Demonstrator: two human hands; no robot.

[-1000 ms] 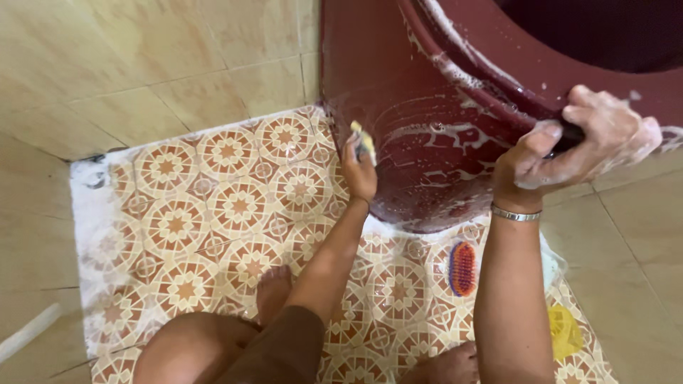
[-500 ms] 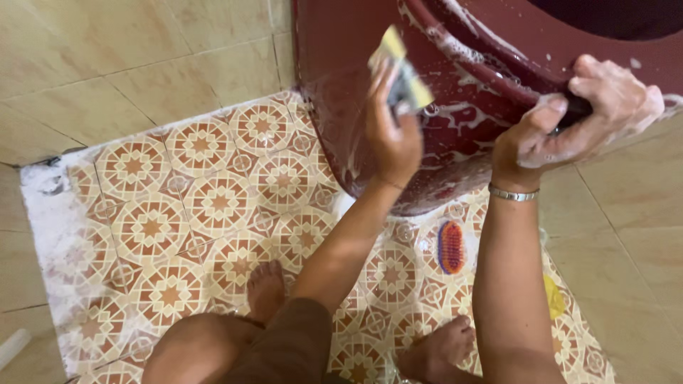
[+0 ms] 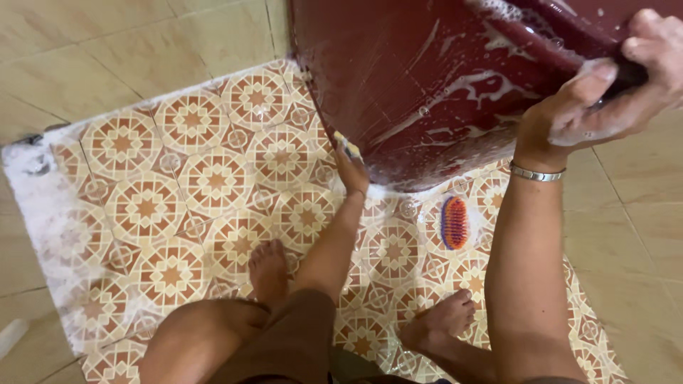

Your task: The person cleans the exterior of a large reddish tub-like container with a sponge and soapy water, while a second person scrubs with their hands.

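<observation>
- Two bare feet [image 3: 270, 274] stand on the patterned mat [image 3: 142, 213], an orange brush [image 3: 454, 222] beside them.
- Left hand [image 3: 352, 171], grip closed on a yellow sponge [image 3: 347, 146], has dropped from the tub's upper wall to its lower edge.
- Right hand [image 3: 612, 92] clamps the soapy maroon tub [image 3: 427, 78] rim, holding it tilted.

The left hand [image 3: 352, 171] presses a yellow sponge [image 3: 348, 146] against the lower side of a big dark red tub [image 3: 427, 78] covered with foam. The right hand [image 3: 612, 92] grips the tub's rim. A small brush [image 3: 454, 222] lies on the patterned mat [image 3: 178, 213], beside bare feet.
</observation>
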